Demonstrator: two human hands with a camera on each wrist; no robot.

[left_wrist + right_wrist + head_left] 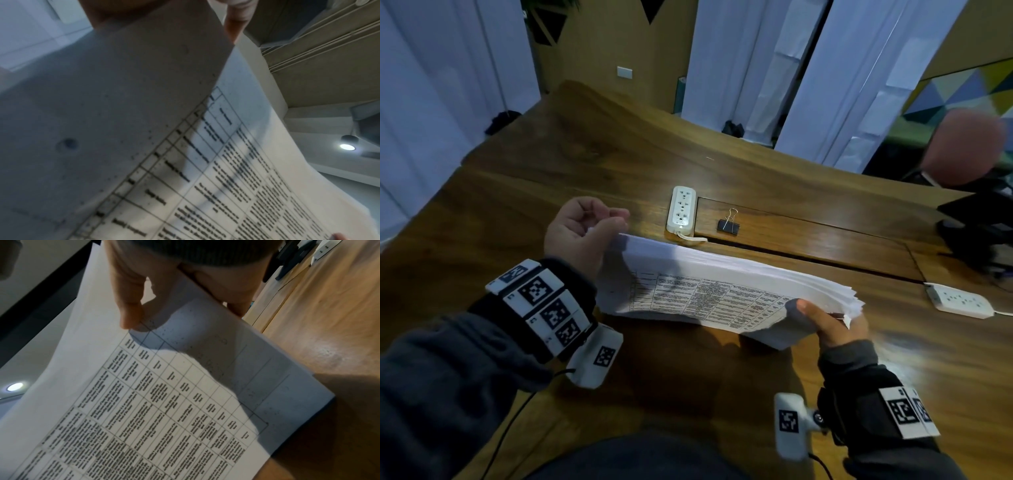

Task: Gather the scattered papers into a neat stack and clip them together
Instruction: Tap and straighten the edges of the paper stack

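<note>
A thick stack of printed papers [722,284] stands tilted on its long edge on the wooden table [551,178], with a table of text facing me. My left hand [585,229] grips its left end with curled fingers; one finger [236,21] shows beside the sheet [226,178]. My right hand [832,325] pinches the right end, with the thumb [129,318] on the front page [164,402] and the fingers behind. A black binder clip [728,224] lies on the table just beyond the stack, with no hand on it.
A white power strip [681,209] lies left of the clip, close behind the stack. A second white strip [959,301] lies at the right. Dark equipment [976,236] sits at the far right edge. Bare wood stretches to the left and toward me.
</note>
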